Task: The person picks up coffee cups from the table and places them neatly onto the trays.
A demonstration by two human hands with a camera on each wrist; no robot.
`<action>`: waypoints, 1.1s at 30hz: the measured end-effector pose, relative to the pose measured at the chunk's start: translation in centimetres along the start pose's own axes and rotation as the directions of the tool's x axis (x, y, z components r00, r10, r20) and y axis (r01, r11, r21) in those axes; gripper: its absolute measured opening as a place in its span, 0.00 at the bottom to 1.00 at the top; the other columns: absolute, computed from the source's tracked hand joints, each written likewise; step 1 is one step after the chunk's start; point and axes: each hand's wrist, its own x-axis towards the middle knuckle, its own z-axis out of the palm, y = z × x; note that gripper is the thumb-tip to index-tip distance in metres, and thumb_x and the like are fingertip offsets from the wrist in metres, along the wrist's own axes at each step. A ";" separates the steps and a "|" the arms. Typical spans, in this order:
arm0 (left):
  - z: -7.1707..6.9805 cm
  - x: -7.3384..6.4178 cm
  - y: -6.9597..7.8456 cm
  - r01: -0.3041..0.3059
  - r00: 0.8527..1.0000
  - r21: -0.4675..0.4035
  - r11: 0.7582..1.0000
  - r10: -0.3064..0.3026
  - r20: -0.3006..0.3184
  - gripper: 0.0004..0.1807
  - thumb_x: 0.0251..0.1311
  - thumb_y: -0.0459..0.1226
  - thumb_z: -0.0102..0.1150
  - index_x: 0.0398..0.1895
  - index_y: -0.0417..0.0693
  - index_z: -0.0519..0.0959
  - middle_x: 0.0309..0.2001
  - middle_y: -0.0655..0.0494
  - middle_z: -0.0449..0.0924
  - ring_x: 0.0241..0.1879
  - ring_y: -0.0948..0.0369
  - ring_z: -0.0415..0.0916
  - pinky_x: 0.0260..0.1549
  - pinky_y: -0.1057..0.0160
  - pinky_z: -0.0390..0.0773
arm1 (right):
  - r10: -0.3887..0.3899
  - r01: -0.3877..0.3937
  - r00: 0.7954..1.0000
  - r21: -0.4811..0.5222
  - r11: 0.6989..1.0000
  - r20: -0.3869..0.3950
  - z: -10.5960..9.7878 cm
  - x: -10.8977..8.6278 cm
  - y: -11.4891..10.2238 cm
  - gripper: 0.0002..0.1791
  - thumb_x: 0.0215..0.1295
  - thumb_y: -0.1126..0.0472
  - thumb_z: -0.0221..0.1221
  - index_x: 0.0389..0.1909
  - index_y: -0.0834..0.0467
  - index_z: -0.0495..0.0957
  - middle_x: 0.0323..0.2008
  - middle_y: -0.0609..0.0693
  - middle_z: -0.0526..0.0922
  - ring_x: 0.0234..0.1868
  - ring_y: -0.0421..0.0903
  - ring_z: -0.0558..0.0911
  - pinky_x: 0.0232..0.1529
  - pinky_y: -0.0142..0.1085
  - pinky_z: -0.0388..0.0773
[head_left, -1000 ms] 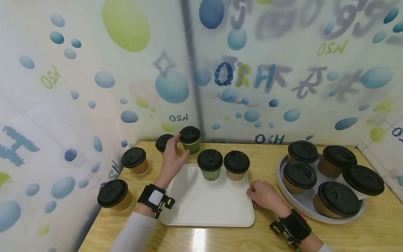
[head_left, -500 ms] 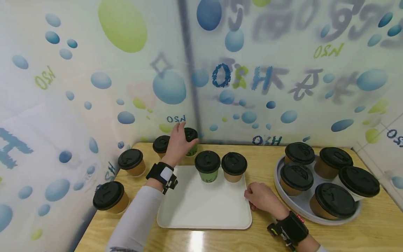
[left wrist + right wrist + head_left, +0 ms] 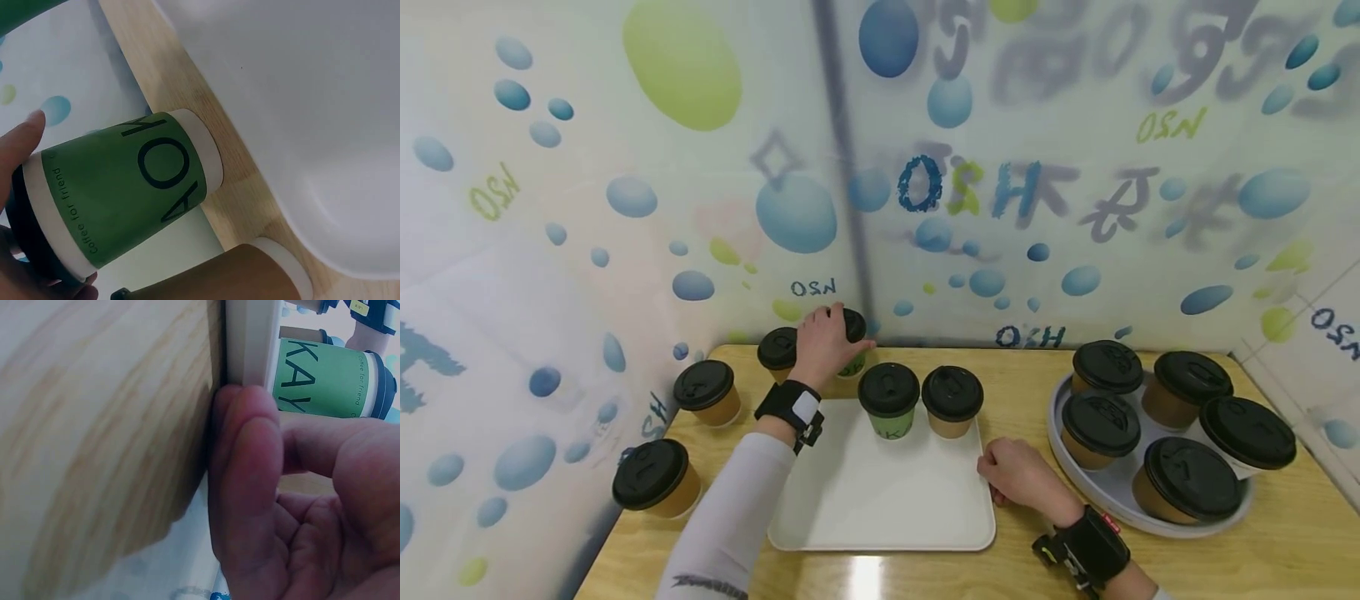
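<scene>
At the back edge of the table, my left hand (image 3: 822, 342) grips a green paper cup (image 3: 125, 187) by its black lid, thumb on one side and fingers on the other. The cup stands upright just behind a white rectangular tray (image 3: 880, 517). On the tray are another green cup (image 3: 891, 400) and a brown cup (image 3: 952, 402), side by side near its far edge. My right hand (image 3: 1018, 475) holds the tray's right rim (image 3: 250, 337) with curled fingers.
Brown lidded cups stand left of the tray: one at the front (image 3: 657, 479), one behind it (image 3: 707, 393) and one at the back (image 3: 777, 354). A round grey tray (image 3: 1120, 504) with several lidded cups sits at right. A patterned curtain (image 3: 925, 275) hangs behind the table.
My left hand has moved over the back green cup and closed its fingers round the lid. My right hand stays at the tray's rim. The head view has shifted slightly.
</scene>
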 end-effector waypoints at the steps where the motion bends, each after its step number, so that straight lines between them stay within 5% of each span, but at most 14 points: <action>1: 0.0 0.0 0.0 -0.002 1.000 -0.005 1.000 0.002 -0.012 0.49 0.56 0.61 0.73 0.71 0.37 0.70 0.60 0.32 0.76 0.58 0.37 0.75 0.56 0.40 0.76 | 0.000 0.000 1.000 -0.004 1.000 -0.001 0.0 0.0 0.0 0.17 0.71 0.65 0.56 0.19 0.56 0.73 0.13 0.48 0.76 0.15 0.43 0.76 0.21 0.33 0.65; 13: -2.7 -2.2 -0.6 -0.044 0.989 -0.196 0.980 0.014 -0.148 0.47 0.58 0.58 0.72 0.75 0.46 0.66 0.66 0.39 0.67 0.59 0.41 0.74 0.40 0.39 0.82 | 0.014 -0.015 1.000 0.021 1.000 0.022 0.4 -0.2 -0.3 0.16 0.71 0.65 0.56 0.20 0.56 0.74 0.13 0.48 0.77 0.15 0.43 0.76 0.21 0.33 0.65; 19: -4.3 -4.3 -0.3 -0.038 0.980 -0.308 0.950 -0.024 -0.197 0.51 0.57 0.57 0.74 0.76 0.42 0.62 0.65 0.40 0.73 0.60 0.43 0.75 0.47 0.37 0.81 | 0.032 -0.032 0.999 0.005 0.999 0.039 0.2 -0.1 -0.1 0.16 0.72 0.64 0.56 0.21 0.56 0.74 0.14 0.48 0.77 0.16 0.43 0.76 0.21 0.32 0.65; 25: -5.6 -6.7 -0.9 -0.099 0.961 -0.358 0.928 -0.004 -0.276 0.46 0.55 0.51 0.76 0.72 0.41 0.66 0.61 0.40 0.76 0.56 0.43 0.76 0.49 0.41 0.80 | 0.036 -0.035 0.999 -0.012 0.999 0.041 -0.2 0.0 0.0 0.16 0.73 0.64 0.56 0.21 0.57 0.74 0.14 0.49 0.77 0.16 0.44 0.76 0.21 0.33 0.64; 33: -5.8 -9.4 -3.0 -0.148 0.972 -0.378 0.914 0.063 -0.228 0.43 0.54 0.45 0.78 0.69 0.36 0.67 0.60 0.37 0.72 0.56 0.41 0.75 0.53 0.41 0.77 | 0.018 -0.017 1.000 -0.007 1.000 0.022 -0.1 -0.1 0.0 0.16 0.73 0.64 0.56 0.21 0.56 0.74 0.14 0.49 0.77 0.16 0.44 0.76 0.22 0.33 0.64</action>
